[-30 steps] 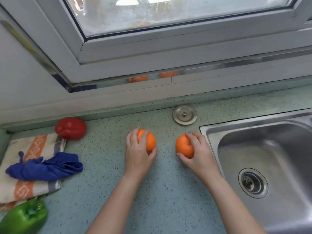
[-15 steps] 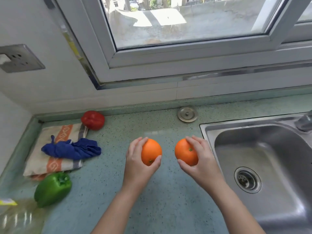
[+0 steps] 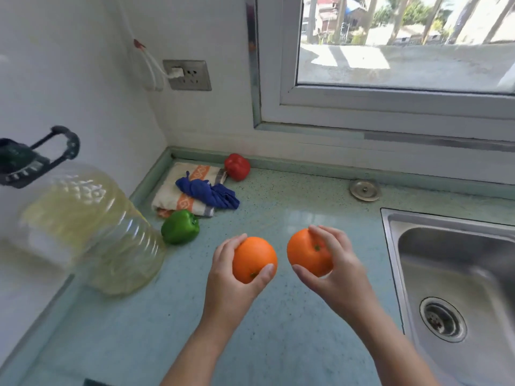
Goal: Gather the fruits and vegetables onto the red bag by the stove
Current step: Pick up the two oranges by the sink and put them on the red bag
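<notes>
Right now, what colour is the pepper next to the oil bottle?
Green, clearest in the head view.

Two oranges (image 3: 254, 259) (image 3: 308, 252) held aloft, green pepper (image 3: 180, 226), red pepper (image 3: 237, 166) on counter

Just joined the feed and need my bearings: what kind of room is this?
Most likely a home kitchen: a steel sink set in a speckled countertop, a big oil jug, and peppers.

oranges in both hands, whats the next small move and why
Probably carry both leftward. The left hand holds one orange and the right hand the other orange, both off the counter. No red bag or stove shows here, and the sink fills the right.
</notes>
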{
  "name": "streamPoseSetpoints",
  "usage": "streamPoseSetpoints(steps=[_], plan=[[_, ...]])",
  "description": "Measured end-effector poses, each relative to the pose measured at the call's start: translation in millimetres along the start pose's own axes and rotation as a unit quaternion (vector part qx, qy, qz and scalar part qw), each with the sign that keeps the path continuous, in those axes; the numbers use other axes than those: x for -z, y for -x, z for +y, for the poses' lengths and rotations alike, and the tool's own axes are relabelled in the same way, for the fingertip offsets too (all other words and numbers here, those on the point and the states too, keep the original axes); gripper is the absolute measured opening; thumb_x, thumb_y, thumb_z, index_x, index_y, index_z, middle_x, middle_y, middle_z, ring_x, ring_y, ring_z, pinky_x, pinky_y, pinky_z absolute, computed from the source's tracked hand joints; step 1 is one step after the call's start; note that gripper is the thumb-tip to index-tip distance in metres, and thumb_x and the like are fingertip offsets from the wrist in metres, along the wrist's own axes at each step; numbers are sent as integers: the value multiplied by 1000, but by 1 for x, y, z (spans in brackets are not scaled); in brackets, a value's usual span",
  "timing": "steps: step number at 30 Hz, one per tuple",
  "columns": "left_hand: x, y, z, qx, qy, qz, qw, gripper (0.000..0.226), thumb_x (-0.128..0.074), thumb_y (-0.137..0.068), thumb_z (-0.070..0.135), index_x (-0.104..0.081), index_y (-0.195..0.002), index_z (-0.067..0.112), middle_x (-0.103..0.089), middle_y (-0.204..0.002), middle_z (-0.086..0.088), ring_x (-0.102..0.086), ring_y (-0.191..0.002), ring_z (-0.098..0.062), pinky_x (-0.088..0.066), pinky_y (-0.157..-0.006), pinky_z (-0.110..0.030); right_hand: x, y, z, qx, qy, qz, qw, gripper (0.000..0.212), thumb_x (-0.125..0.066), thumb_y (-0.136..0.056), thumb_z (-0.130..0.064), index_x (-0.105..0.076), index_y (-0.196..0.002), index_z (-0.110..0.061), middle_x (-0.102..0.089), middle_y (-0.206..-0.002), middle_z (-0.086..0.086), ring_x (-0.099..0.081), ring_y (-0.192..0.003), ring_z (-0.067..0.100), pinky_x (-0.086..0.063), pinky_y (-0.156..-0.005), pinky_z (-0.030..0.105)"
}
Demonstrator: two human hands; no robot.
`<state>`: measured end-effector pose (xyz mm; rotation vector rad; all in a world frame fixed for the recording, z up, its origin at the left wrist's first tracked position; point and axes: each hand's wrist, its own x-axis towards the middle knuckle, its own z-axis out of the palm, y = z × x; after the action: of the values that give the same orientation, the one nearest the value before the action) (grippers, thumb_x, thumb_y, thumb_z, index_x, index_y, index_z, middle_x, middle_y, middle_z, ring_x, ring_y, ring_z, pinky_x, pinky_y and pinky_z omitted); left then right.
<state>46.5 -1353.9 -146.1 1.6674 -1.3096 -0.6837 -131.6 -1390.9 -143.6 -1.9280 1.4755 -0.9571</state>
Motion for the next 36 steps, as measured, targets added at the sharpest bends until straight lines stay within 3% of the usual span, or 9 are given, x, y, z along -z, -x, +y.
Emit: streamPoseSetpoints(steps=[3, 7, 12, 18, 22, 30, 36], plan=[[18, 30, -7, 7, 14, 24, 1000, 60, -78, -67, 37, -41, -114, 42, -43, -121, 14, -48, -98, 4, -38, -66, 1, -5, 21, -18, 17, -3, -21, 1000, 67, -78, -68, -26, -46, -127, -25, -38, -124, -8, -40, -107, 7, -31, -81, 14], [36, 78, -9, 19, 42, 41, 998, 60, -67, -56, 62, -42, -108, 47, -42, -113, 24, -42, -96, 21, -35, -68, 3, -5, 60, -36, 45, -5, -33, 998, 66, -79, -67, -25, -47, -126, -26, -39, -122, -10, -42, -104, 5, -31, -74, 2], [52, 158, -21, 39, 60, 91, 993, 58, -72, -64, 59, -41, -111, 47, -41, -116, 26, -45, -99, 14, -40, -69, 0, -6, 127, -58, 73, -4, -90, 993, 66, -78, -68, -27, -45, -125, -31, -39, -122, -13, -41, -102, 2, -33, -72, 3], [63, 250, -33, 97, 79, 205, 971, 60, -63, -55, 63, -48, -109, 40, -52, -115, 17, -46, -104, 13, -36, -76, 1, -7, 185, -82, 125, -48, -147, 980, 63, -80, -66, -17, -49, -119, -29, -45, -118, -8, -35, -104, -22, -27, -81, -4], [79, 288, -29, 95, 46, 267, 958, 59, -62, -57, 62, -47, -110, 40, -49, -115, 21, -45, -102, 16, -36, -75, 1, -13, 203, -95, 157, -79, -188, 966, 63, -80, -66, -25, -48, -120, -31, -45, -118, -9, -38, -106, -18, -30, -79, -3], [88, 364, -8, 162, 19, 446, 880, 58, -61, -57, 61, -46, -110, 44, -52, -115, 21, -49, -104, 10, -38, -79, -3, -32, 212, -134, 279, -131, -320, 896, 64, -80, -66, -18, -50, -123, -23, -45, -118, -4, -42, -100, -4, -28, -80, -4], [72, 416, 12, 198, 5, 537, 820, 54, -62, -56, 58, -47, -107, 45, -52, -118, 18, -50, -104, 7, -39, -80, -5, -32, 240, -142, 322, -166, -410, 837, 66, -75, -64, -32, -48, -125, -24, -44, -119, -6, -37, -104, -21, -27, -80, -5]])
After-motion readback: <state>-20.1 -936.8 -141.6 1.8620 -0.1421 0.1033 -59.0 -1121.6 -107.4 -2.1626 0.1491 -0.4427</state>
